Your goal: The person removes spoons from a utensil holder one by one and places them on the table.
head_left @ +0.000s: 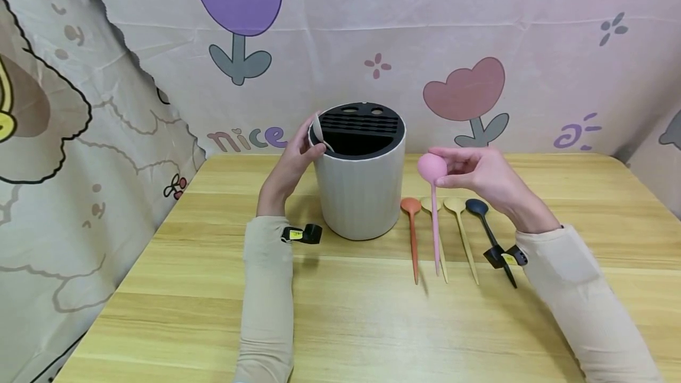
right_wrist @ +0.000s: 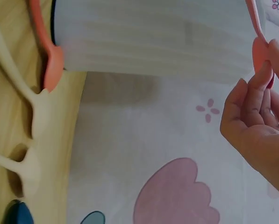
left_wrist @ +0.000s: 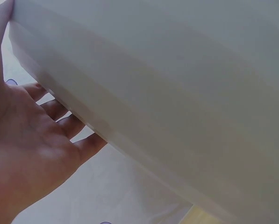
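My left hand (head_left: 295,161) grips the side of a white ribbed utensil holder (head_left: 359,194) with a black slotted top, the thumb at the rim. In the left wrist view its fingers (left_wrist: 67,122) reach along the holder's far wall. A white curved piece (head_left: 318,127) sticks up inside the opening beside that thumb. To the right of the holder, my right hand (head_left: 479,176) pinches a pink spoon (head_left: 432,167) by its round bowl, the handle hanging down. Part of this spoon (right_wrist: 260,53) also shows in the right wrist view, between thumb and fingers.
On the wooden table (head_left: 351,318), right of the holder, lie an orange spoon (head_left: 412,208), two cream utensils, one (head_left: 456,207) beside the other, and a dark blue spoon (head_left: 477,208). A printed cloth (head_left: 340,58) hangs behind the table.
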### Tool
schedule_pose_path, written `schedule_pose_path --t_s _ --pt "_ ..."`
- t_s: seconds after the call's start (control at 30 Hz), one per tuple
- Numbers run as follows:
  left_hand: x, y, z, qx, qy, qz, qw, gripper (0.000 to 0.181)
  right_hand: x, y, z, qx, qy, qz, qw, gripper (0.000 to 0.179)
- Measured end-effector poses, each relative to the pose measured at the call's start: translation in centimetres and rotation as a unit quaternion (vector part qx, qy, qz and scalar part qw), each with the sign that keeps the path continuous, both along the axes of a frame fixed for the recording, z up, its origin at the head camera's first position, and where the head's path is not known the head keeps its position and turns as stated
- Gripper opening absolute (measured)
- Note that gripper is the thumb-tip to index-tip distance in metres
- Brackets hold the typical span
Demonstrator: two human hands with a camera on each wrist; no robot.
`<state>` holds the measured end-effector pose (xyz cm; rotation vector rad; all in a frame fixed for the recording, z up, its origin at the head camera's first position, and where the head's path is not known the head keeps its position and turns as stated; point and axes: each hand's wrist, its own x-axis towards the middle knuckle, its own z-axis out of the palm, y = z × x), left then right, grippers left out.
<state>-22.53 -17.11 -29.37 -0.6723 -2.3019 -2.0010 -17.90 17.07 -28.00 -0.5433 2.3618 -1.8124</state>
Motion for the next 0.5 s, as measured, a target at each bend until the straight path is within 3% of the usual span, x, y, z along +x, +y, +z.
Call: schedule_pose_path --t_s 0.5 --pt "-0.2 -0.1 -0.3 0.005 0.002 -0.002 1.0 0.129 -2.3 4.5 -3.0 0.022 -0.054 0.011 0.9983 0.063"
